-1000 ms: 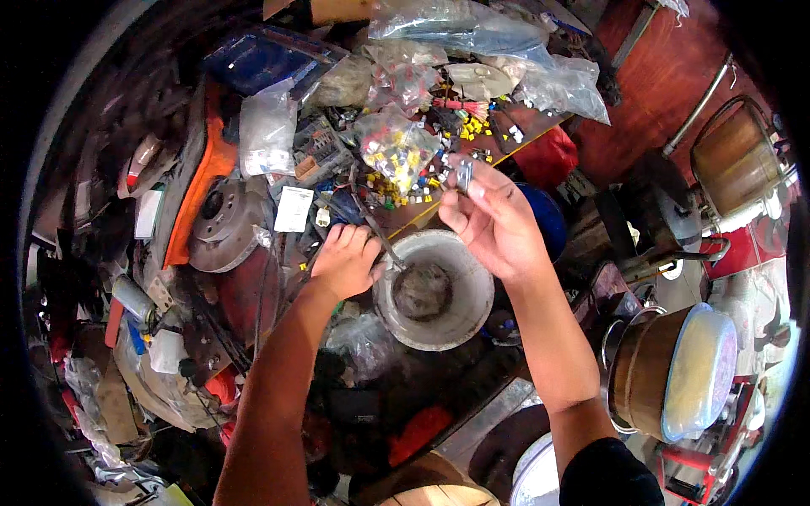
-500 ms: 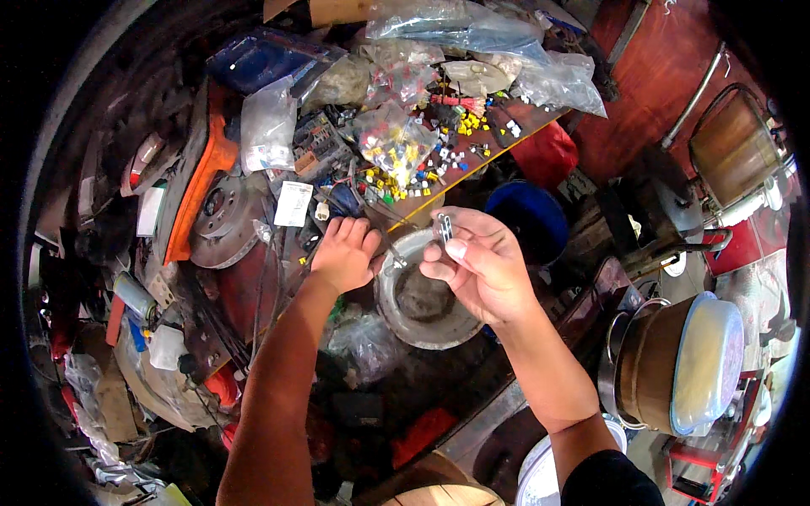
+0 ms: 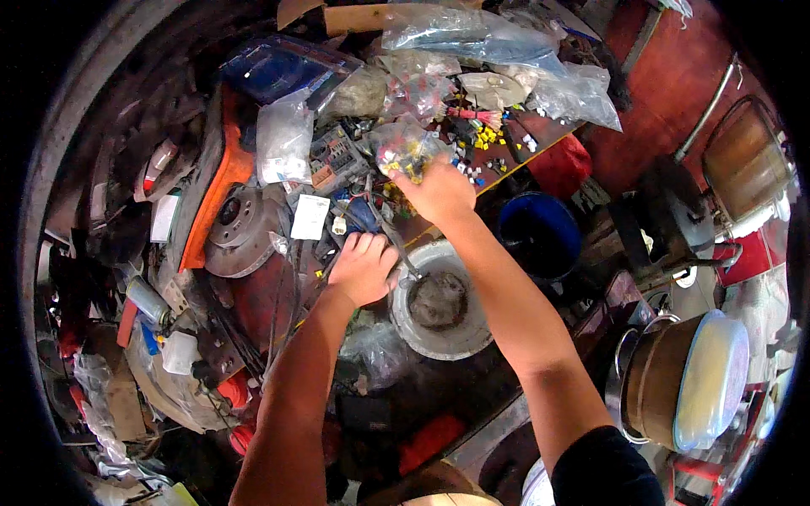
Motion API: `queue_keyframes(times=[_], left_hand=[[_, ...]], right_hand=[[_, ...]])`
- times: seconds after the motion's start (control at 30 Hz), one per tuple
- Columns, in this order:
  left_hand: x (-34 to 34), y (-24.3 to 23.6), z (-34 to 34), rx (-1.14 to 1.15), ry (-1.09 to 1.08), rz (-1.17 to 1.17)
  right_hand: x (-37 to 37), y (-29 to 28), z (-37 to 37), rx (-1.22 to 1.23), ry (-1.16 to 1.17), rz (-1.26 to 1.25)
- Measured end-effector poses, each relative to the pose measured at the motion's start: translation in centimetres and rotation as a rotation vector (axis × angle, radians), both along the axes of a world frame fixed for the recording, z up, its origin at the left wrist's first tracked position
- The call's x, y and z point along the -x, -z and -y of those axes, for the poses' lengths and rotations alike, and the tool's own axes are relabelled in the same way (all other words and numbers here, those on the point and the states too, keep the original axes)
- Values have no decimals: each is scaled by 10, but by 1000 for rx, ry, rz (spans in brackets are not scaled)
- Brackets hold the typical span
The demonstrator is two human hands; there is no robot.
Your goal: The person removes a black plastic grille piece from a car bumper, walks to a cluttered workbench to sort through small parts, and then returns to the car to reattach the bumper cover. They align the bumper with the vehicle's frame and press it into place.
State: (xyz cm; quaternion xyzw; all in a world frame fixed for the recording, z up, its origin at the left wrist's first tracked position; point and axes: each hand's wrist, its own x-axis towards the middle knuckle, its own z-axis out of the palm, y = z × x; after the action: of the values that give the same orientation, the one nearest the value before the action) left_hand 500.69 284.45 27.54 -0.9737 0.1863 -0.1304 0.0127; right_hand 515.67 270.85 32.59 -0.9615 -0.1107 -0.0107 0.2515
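On the cluttered table (image 3: 260, 291), a clear bag (image 3: 398, 139) of small yellow and white pieces (image 3: 391, 157) is partly covered by the right hand (image 3: 440, 192), apart from the left hand (image 3: 364, 271) beside the pale tub (image 3: 413, 331), while neither hand's grip can be told.

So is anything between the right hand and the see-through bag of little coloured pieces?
Nothing visible stands between them: the right hand overlaps the near side of the clear bag in this view. Whether they touch is hard to tell.
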Motion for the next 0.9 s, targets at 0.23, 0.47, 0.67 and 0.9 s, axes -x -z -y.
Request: queue_keyframes(times=[0.23,0.47,0.67,0.9], left_hand=[[-1,4,-3,13,23,24],[-4,6,-3,41,63,82],[-2,7,-4,7,33,39],[-1,8,-6,-3,25,24]], right_hand=[[-35,11,-28,104,-170,82],[-64,19,10,-58,-228,496],[-87,5,45,-184,-217,734],[-102,-13,48,-366,-86,801]])
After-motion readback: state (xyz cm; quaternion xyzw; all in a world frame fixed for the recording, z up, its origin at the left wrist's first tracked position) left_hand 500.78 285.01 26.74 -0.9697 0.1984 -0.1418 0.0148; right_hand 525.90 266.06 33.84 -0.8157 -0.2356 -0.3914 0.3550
